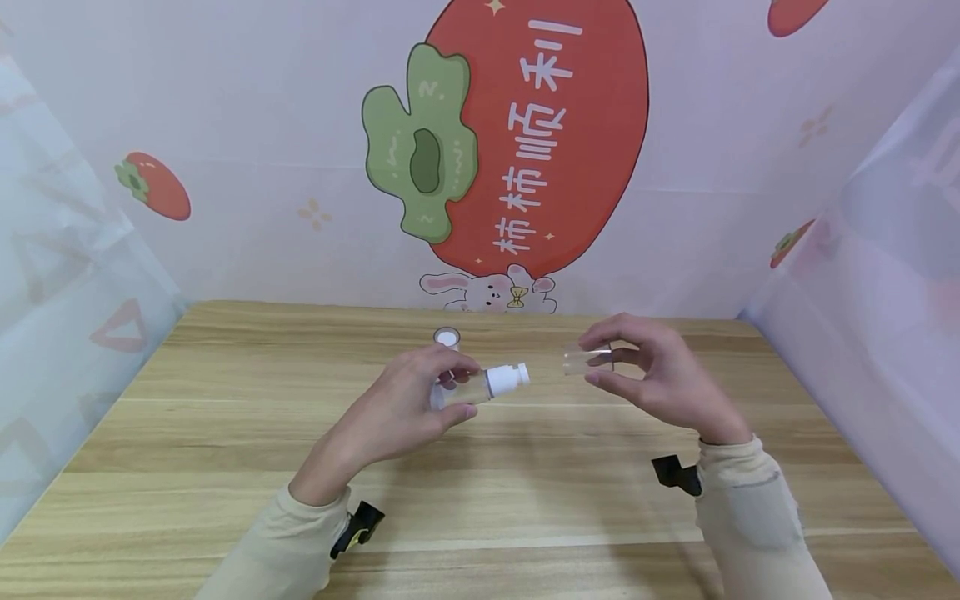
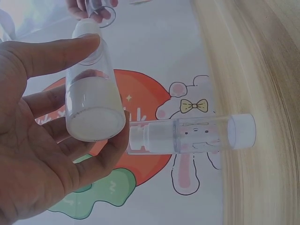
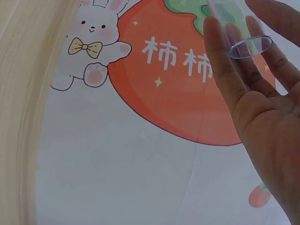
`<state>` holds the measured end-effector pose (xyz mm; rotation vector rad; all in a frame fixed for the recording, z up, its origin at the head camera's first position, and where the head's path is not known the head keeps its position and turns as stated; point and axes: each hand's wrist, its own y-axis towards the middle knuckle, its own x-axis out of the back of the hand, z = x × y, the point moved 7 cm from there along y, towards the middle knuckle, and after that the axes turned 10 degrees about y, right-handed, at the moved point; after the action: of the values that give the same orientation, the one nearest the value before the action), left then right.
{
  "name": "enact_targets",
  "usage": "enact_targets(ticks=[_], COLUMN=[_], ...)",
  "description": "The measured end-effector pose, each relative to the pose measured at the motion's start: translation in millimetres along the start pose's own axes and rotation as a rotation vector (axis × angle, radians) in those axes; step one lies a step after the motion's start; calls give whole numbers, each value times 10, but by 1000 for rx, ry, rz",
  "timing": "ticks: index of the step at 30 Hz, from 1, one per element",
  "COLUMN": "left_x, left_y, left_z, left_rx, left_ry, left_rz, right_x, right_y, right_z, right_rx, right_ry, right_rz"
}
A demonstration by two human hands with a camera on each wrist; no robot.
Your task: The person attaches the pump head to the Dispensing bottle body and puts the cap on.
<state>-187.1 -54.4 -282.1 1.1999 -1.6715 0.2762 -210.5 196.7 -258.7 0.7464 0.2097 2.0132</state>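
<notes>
My left hand (image 1: 397, 408) grips a small clear pump bottle (image 1: 504, 380) with a white pump head, tilted sideways so the pump points right. In the left wrist view its pale bottom (image 2: 96, 124) faces the camera, with the thumb across the upper part. To the right, my right hand (image 1: 663, 367) holds a clear cylindrical cap (image 1: 576, 361) between thumb and fingers. The cap's round open rim (image 3: 251, 47) shows in the right wrist view. A gap separates cap and pump head. Behind the left hand a second pump bottle (image 2: 161, 136) stands upright, its clear cap on.
Both hands are above a wood-grain table (image 1: 517, 508). A white printed backdrop (image 1: 262, 242) with a large red persimmon and a rabbit rises at the table's back edge. White sheets (image 1: 900, 333) flank both sides. Black wrist mounts (image 1: 358, 529) sit on the sleeves.
</notes>
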Motion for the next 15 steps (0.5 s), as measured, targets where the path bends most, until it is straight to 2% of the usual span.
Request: enact_targets(ticks=[15], left_x=[21], left_y=[-2], left_z=[-16], left_rx=[8], left_ry=[3], left_rz=[-6], right_x=[-142], right_y=[39], right_z=[6], right_rx=[16], right_ry=[23], right_rz=[10])
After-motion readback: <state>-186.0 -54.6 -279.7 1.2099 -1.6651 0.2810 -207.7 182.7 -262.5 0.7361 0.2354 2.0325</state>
